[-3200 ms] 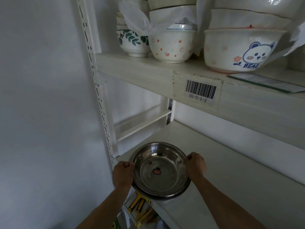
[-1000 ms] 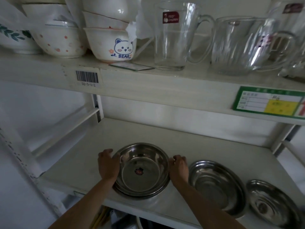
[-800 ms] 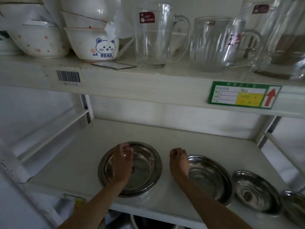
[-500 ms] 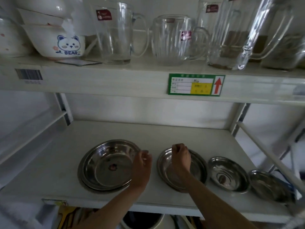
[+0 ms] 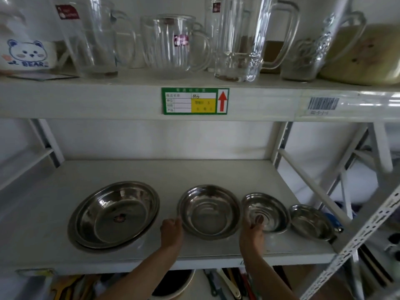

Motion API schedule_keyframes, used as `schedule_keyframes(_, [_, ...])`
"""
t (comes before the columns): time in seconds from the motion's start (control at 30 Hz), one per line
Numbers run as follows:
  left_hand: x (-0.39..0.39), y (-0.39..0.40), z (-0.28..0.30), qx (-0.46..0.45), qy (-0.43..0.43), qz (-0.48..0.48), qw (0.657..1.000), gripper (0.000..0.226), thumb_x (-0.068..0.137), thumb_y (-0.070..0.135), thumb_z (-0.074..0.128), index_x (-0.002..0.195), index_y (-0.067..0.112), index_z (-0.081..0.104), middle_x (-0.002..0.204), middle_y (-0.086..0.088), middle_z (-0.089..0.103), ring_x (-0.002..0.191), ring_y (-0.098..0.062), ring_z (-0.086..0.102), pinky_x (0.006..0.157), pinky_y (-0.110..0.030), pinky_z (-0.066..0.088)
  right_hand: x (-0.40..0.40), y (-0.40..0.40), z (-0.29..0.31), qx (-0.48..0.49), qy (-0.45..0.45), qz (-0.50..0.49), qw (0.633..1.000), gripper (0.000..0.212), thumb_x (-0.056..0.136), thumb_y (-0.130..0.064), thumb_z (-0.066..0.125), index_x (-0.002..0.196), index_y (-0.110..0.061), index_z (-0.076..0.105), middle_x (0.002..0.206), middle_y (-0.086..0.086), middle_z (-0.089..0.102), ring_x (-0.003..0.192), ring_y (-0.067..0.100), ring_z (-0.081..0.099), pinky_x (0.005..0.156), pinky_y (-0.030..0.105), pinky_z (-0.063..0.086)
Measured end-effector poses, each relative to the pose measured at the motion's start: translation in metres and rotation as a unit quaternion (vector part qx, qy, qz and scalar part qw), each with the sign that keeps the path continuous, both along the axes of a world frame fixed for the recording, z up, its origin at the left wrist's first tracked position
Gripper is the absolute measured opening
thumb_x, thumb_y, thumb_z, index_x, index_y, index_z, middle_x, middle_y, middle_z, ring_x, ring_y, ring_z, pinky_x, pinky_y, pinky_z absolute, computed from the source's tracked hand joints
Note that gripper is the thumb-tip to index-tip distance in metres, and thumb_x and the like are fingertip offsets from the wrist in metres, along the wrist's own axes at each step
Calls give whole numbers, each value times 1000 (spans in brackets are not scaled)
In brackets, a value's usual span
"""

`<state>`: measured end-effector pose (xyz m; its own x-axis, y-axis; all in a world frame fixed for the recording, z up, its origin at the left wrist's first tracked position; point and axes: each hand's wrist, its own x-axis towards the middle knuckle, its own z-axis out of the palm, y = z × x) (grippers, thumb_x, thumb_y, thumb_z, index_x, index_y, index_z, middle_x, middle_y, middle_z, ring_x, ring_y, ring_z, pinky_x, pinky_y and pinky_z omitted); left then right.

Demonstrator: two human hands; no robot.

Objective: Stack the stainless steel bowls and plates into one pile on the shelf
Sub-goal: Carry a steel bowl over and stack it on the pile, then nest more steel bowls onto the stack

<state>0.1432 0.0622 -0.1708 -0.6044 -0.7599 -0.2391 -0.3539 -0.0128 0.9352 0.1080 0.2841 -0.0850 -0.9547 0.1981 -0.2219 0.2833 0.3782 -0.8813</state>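
A: What sits left of the left hand [image 5: 172, 231]?
B: A large steel bowl [image 5: 118, 214] nested on a wider plate [image 5: 86, 242], on the white shelf [image 5: 151, 172]

A: And between the hands?
B: The medium bowl [image 5: 209, 212]. The left hand's curled fingers grip its left rim; the right hand [image 5: 252, 233] holds its right rim, thumb up beside the next bowl. The hands are apart, one on each side

A: Right of the right hand?
B: A smaller bowl [image 5: 267, 212] touching the medium one, then the smallest bowl [image 5: 310, 221] just beside it. Glass jugs [image 5: 173, 44] and a green label [image 5: 194, 101] are above
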Motion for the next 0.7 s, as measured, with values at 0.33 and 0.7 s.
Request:
schedule_keyframes(0.33, [5, 23, 84, 168, -2, 24, 986, 24, 95, 27, 48, 94, 6, 59, 94, -16, 57, 81, -30, 55, 54, -30, 48, -10, -25, -12, -104, -81, 40, 990, 50, 96, -52, 36, 94, -12, 65, 94, 15, 68, 93, 33, 66, 91, 51, 54])
schedule_keyframes(0.7, [5, 18, 93, 150, 45, 6, 988, 24, 97, 18, 47, 95, 2, 65, 93, -19, 64, 80, -30, 61, 58, -32, 56, -2, -38, 15, -122, -40, -12, 992, 34, 101, -35, 36, 106, -10, 58, 81, 11, 59, 80, 29, 60, 85, 49, 54])
